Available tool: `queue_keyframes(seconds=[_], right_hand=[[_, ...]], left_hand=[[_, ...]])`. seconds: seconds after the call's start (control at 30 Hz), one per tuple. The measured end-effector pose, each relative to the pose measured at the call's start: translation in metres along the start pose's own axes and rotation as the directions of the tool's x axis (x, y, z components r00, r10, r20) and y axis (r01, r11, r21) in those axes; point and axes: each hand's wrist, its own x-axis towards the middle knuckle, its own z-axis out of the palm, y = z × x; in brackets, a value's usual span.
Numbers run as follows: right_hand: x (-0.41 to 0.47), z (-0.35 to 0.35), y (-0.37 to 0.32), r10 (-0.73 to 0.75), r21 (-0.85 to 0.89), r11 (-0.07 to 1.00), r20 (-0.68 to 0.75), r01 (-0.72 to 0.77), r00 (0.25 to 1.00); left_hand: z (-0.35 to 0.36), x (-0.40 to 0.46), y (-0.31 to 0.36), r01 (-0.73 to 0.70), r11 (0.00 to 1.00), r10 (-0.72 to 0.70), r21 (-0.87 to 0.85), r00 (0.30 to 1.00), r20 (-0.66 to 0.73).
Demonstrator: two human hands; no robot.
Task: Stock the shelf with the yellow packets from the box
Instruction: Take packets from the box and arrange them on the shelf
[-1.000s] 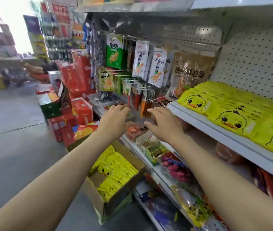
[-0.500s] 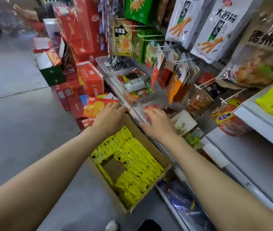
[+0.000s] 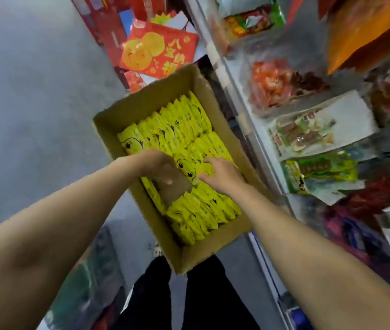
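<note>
Grip: our left hand (image 3: 152, 163) reaches down into the cardboard box (image 3: 141, 108), its fingers bent below the wrist at the gap where bare cardboard shows; whether they clasp a packet we cannot tell, since the fingertips are blurred against the brown. Our right hand (image 3: 220, 173) lies on the yellow packets (image 3: 184, 129), fingers spread and fairly straight, thumb pressed to a packet printed with a duck face; nothing is clamped that we can see.

Yellow packets: standing on edge in rows inside the box, filling most of it. Those under our hands are partly covered.

Box: open-topped, on the grey floor (image 3: 34, 91), just beside the lower shelf (image 3: 241, 96). Its near corner overlaps our dark trousers (image 3: 189, 301).

Shelf: white edge running down the right side; on it we note bagged snacks in clear, green and red wrappers, smeared by motion, print unreadable. The upper tiers are cut off by the frame.

Beyond the box: a red carton (image 3: 160, 48) with yellow discs, partly hidden behind the box rim; more red cartons beside it, cut off at the top.
</note>
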Motion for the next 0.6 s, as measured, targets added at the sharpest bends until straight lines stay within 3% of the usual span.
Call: queue_keyframes(seconds=[0.2, 0.6], right_hand=[[0.049, 0.035, 0.017, 0.024, 0.098, 0.995, 0.117, -0.035, 0.993], [0.098, 0.080, 0.019, 0.096, 0.106, 0.989, 0.104, -0.107, 0.990]], left_hand=[[0.046, 0.044, -0.037, 0.075, 0.997, -0.067, -0.021, 0.963, 0.260], [0.068, 0.078, -0.062, 0.050, 0.997, -0.072, 0.061, 0.900, 0.431]])
